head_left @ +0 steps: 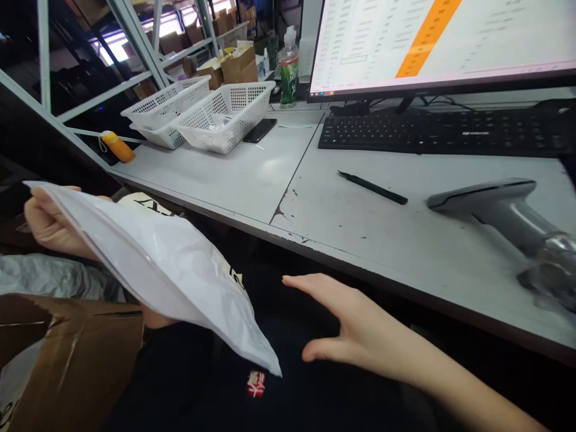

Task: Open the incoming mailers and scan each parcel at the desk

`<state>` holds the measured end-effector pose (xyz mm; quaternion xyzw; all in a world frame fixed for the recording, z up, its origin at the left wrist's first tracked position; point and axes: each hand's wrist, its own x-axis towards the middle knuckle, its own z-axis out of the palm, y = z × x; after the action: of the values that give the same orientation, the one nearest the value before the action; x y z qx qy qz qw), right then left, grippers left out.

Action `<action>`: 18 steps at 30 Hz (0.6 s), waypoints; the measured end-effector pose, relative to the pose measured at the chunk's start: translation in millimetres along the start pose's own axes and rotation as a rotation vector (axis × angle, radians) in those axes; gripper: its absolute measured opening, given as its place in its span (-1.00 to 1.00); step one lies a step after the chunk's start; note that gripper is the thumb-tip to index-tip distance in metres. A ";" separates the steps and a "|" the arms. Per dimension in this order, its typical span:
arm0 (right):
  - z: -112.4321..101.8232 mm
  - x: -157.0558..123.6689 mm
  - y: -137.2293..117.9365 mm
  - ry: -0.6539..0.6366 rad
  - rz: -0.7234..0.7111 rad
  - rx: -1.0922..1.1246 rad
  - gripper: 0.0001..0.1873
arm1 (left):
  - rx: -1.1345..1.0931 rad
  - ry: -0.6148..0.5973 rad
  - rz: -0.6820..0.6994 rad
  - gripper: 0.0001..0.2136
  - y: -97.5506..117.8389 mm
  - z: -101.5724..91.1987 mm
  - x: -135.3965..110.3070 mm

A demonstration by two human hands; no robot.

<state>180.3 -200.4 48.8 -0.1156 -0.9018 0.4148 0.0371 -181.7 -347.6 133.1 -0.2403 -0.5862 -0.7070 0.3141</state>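
Observation:
My left hand grips the far corner of a white plastic mailer bag, which slants down across my lap toward the right. My right hand hovers open below the desk edge, fingers stretched out and pointing left toward the bag, holding nothing. A grey handheld barcode scanner rests on the desk to the right, above that hand.
On the grey desk: a black pen, a black keyboard, a monitor, two white mesh baskets, a black phone, a green-labelled bottle. An open cardboard box stands at lower left.

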 end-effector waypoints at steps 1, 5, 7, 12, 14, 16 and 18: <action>6.8 2.5 -0.6 -0.017 -0.014 0.012 0.04 | 0.018 0.081 0.076 -0.69 -2.0 9.2 -0.1; 30.4 24.9 1.4 0.015 -0.121 0.027 0.10 | 0.136 0.305 0.276 -0.66 -8.3 37.8 1.7; 37.0 42.5 8.5 0.090 -0.188 0.072 -0.28 | 0.167 0.317 0.265 -0.66 -8.1 42.5 4.7; 20.9 74.5 20.6 0.346 -0.246 0.326 -0.75 | 0.198 0.363 0.195 -0.65 -18.2 35.8 16.3; 4.2 73.1 14.8 0.519 -0.229 0.391 -0.74 | 0.218 0.334 0.117 -0.67 -36.5 29.5 19.6; -10.7 67.3 5.4 0.650 -0.253 0.408 -0.71 | 0.249 0.147 0.001 -0.75 -58.4 24.3 17.0; -19.2 63.1 -2.6 0.682 -0.290 0.370 -0.68 | 0.306 -0.130 -0.057 -0.97 -71.2 22.6 3.8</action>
<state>121.7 -172.8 61.5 -0.1098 -0.7549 0.4984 0.4120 -236.7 -317.9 92.1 -0.2183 -0.7128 -0.6009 0.2884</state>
